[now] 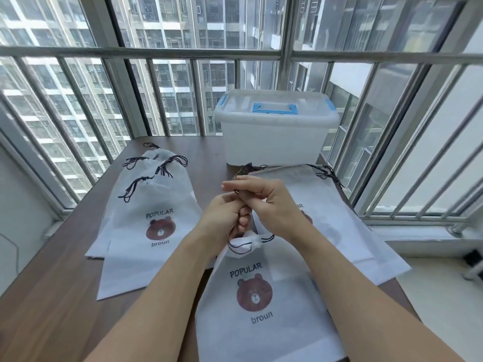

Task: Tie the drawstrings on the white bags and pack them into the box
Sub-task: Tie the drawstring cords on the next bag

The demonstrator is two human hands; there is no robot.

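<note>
A white bag with a brown bear print (261, 309) lies on the table just in front of me, its mouth gathered. Its dark drawstring (241, 246) runs up into my hands. My left hand (224, 215) is closed on the cord just above the bag's mouth. My right hand (264, 199) sits over the left, fingers pinching the same cord. A pile of white bags with knotted strings (149, 218) lies to the left. More flat white bags (337, 218) lie to the right. The translucent box with a blue handle (274, 131) stands at the back, lid on.
The brown wooden table (52, 296) stands against a window with metal bars (183, 56). A white sill (431, 239) runs along the right side. The box sits close to the table's far edge.
</note>
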